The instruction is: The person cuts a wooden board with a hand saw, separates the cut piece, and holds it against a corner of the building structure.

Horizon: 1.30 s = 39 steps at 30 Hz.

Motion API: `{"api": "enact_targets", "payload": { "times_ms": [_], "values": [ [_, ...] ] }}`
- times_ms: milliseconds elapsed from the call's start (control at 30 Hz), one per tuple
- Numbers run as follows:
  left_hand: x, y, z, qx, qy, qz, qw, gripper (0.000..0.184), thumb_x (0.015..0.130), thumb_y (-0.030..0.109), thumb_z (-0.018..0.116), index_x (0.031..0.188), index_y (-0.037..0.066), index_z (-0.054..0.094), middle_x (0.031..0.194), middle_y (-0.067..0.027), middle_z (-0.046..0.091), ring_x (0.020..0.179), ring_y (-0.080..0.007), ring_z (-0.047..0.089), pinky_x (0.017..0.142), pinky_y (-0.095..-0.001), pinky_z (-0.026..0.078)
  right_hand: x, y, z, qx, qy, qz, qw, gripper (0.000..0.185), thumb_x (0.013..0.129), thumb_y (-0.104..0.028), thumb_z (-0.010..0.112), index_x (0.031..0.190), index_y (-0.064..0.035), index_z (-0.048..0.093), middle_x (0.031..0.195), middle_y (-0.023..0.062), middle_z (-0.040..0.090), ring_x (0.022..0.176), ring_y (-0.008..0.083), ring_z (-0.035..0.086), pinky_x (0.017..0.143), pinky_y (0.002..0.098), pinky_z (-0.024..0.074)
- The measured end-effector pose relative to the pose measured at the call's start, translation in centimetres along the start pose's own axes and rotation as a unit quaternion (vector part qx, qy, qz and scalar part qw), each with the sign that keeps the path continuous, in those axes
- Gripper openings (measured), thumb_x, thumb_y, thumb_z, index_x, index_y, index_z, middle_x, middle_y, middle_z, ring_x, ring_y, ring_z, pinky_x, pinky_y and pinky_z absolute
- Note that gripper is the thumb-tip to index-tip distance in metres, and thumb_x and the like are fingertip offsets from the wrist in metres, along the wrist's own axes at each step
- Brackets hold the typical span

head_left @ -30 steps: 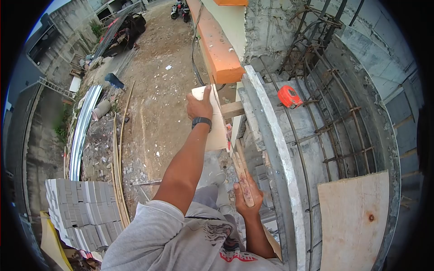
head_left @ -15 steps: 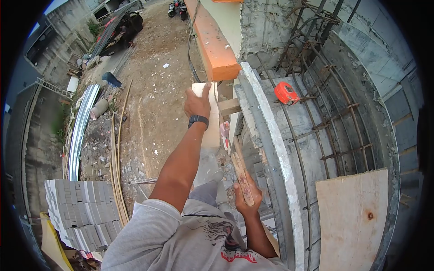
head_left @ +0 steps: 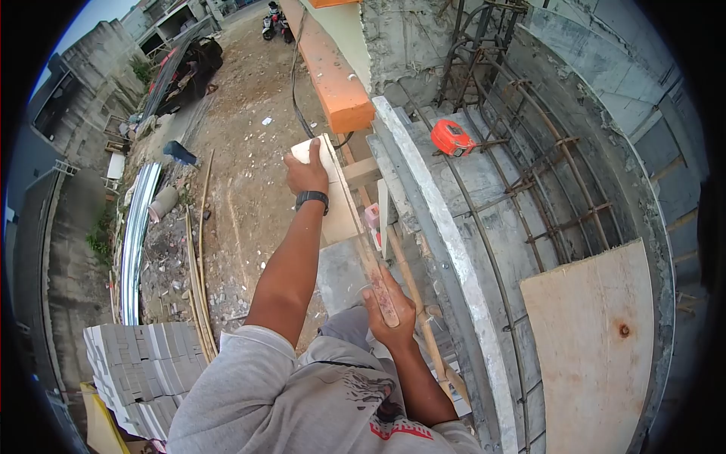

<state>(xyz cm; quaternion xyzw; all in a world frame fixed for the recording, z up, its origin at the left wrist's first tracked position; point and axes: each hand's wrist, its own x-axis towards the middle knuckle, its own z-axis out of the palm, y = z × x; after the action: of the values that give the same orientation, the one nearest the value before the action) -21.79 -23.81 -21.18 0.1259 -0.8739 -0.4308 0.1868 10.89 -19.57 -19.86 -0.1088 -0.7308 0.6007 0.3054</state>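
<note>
My left hand is closed over the far end of a pale wooden board, thumb on its upper face and fingers over the left edge. My right hand is wrapped around the worn, stained wooden handle of a long, narrow tool. The handle points up along the board's right edge; the tool's far part is thin and seen edge-on, so its kind is unclear. A small pink object shows beside the board, partly hidden.
A red tape measure lies on the concrete behind the grey formwork edge, near rebar. A plywood sheet is at right. Grey blocks, bamboo poles and shiny metal sheets are at left. An orange ledge stands ahead.
My right hand has brought the wooden-handled tool left and up, in against the board's right edge. My left hand keeps its hold on the board. The view has shifted slightly.
</note>
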Motion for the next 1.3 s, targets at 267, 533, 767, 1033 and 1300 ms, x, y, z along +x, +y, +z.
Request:
{"api": "enact_targets", "payload": {
  "times_ms": [267, 533, 767, 1033, 1300],
  "values": [
    [0.7, -0.8, 0.6, 0.010, -0.007, 0.011, 1.000, 0.079, 0.087, 0.071, 0.063, 0.114, -0.003, 0.054, 0.095, -0.0321, 0.070, 0.093, -0.0490, 0.069, 0.083, -0.0539, 0.053, 9.4, 4.1, 6.5, 0.015, 0.017, -0.042, 0.999, 0.046, 0.093, -0.006, 0.071, 0.135, 0.0063, 0.058, 0.115, 0.0228, 0.073, 0.104, 0.0228, 0.073, 0.085, 0.0347, 0.0569],
    [0.2, 0.2, 0.2, 0.033, -0.039, 0.026, 0.998, 0.079, 0.088, 0.074, 0.060, 0.110, -0.002, 0.058, 0.097, -0.0295, 0.071, 0.095, -0.0469, 0.070, 0.086, -0.0517, 0.054, 0.3, 1.4, 0.8, 0.001, 0.031, -0.020, 0.999, 0.046, 0.093, -0.007, 0.072, 0.136, 0.0057, 0.059, 0.110, 0.0234, 0.074, 0.099, 0.0233, 0.074, 0.083, 0.0338, 0.0574],
    [1.0, -0.7, 0.8, 0.015, -0.021, -0.005, 1.000, 0.078, 0.086, 0.071, 0.064, 0.109, -0.003, 0.058, 0.095, -0.0305, 0.071, 0.094, -0.0480, 0.070, 0.086, -0.0528, 0.054, 8.4, 5.4, 7.1, 0.002, 0.036, -0.056, 0.998, 0.047, 0.093, -0.009, 0.073, 0.136, 0.0042, 0.059, 0.106, 0.0246, 0.074, 0.094, 0.0236, 0.075, 0.078, 0.0339, 0.0574],
    [1.1, -0.8, 0.8, -0.010, -0.010, -0.019, 1.000, 0.080, 0.087, 0.070, 0.065, 0.113, -0.005, 0.056, 0.096, -0.0322, 0.070, 0.095, -0.0495, 0.069, 0.087, -0.0545, 0.052, 0.5, 2.3, 1.1, -0.036, 0.036, -0.045, 0.998, 0.047, 0.092, 0.001, 0.069, 0.136, 0.0090, 0.057, 0.112, 0.0238, 0.074, 0.099, 0.0222, 0.074, 0.085, 0.0324, 0.0576],
    [0.4, 0.0, 0.6, 0.023, -0.036, 0.005, 0.999, 0.076, 0.087, 0.070, 0.064, 0.111, -0.002, 0.059, 0.096, -0.0311, 0.071, 0.095, -0.0490, 0.069, 0.086, -0.0535, 0.052, 4.0, 4.5, 3.2, -0.015, 0.019, -0.024, 0.999, 0.049, 0.091, -0.003, 0.073, 0.136, 0.0083, 0.057, 0.112, 0.0246, 0.073, 0.101, 0.0258, 0.075, 0.085, 0.0345, 0.0578]
  ]
}}
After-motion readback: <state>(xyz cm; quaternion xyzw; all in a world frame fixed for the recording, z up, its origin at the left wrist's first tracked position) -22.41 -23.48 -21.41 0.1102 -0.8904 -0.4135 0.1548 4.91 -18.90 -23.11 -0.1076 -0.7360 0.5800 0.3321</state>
